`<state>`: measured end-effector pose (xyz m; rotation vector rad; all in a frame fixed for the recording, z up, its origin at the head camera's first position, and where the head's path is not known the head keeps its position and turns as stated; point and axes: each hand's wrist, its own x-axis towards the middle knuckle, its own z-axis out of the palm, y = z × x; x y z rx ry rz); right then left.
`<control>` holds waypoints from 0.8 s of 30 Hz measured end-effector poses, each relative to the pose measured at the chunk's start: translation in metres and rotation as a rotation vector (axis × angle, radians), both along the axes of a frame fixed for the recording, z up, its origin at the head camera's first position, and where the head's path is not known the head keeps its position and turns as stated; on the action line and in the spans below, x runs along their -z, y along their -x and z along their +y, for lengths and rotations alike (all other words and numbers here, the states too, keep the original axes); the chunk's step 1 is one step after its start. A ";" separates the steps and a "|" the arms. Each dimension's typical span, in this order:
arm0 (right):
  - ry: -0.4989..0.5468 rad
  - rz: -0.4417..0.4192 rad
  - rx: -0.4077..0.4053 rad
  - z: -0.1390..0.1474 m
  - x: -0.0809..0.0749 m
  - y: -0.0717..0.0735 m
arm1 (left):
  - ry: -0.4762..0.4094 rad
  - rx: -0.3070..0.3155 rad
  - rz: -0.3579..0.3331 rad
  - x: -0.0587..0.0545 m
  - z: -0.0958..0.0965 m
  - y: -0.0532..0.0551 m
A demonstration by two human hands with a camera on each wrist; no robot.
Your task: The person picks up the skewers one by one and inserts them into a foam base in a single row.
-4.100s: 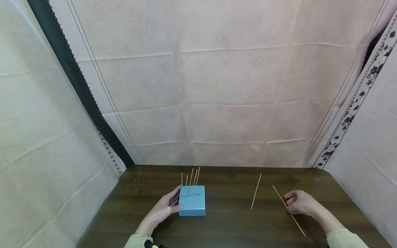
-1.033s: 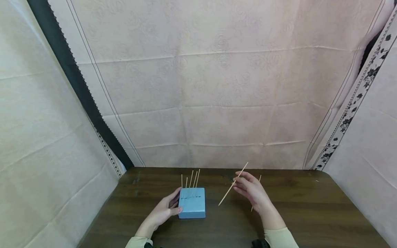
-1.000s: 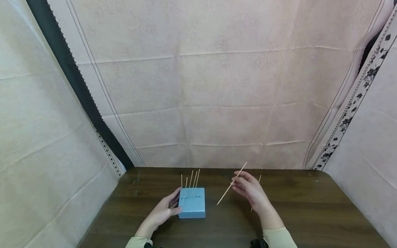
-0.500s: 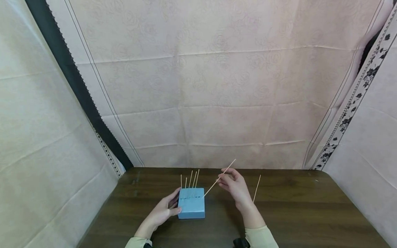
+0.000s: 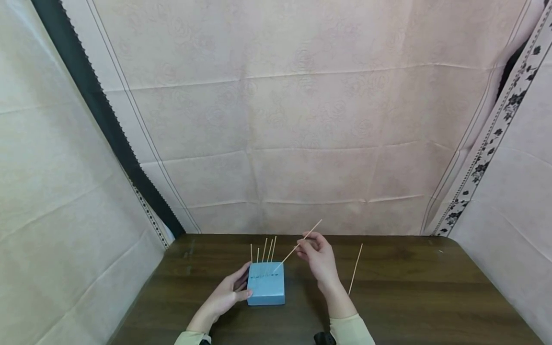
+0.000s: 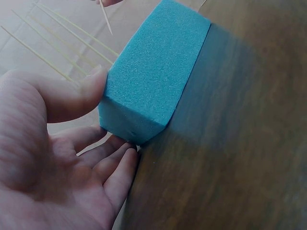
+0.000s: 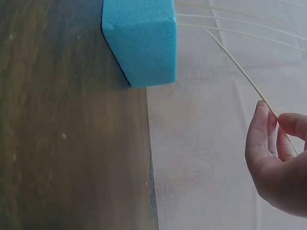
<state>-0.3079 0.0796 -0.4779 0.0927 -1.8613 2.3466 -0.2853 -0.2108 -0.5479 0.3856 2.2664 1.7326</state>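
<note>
A light blue foam block (image 5: 266,291) sits on the table, with several thin wooden skewers (image 5: 265,249) standing in a row in its top. My left hand (image 5: 226,293) grips the block's left end, thumb on the near side and fingers round behind, as the left wrist view also shows. Between thumb and fingertips, my right hand (image 5: 320,258) pinches another skewer (image 5: 288,256) at a slant. Its lower tip overlaps the block's top right in the head view; in the right wrist view this held skewer (image 7: 242,71) ends just off the top, beside the standing ones.
One more skewer (image 5: 355,269) lies on the dark wooden table (image 5: 409,297), right of my right forearm. A pale cloth (image 5: 327,120) hangs behind the table's far edge, with more cloth panels at left and right.
My right hand has picked up a skewer from the table's right side and carried it left to the block, its tip now over the top. The left hand keeps its hold.
</note>
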 end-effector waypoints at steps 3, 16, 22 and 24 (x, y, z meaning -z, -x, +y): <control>-0.012 0.019 0.011 -0.003 -0.001 -0.001 | 0.001 -0.002 0.003 -0.002 0.000 -0.002; -0.107 0.078 0.045 -0.010 0.001 -0.003 | 0.004 0.011 0.006 0.002 0.000 0.002; -0.175 0.114 0.046 -0.013 0.001 -0.005 | 0.003 0.013 0.010 0.003 -0.002 0.002; -0.194 0.122 0.044 -0.014 0.001 -0.006 | 0.003 0.013 0.011 0.003 -0.002 0.002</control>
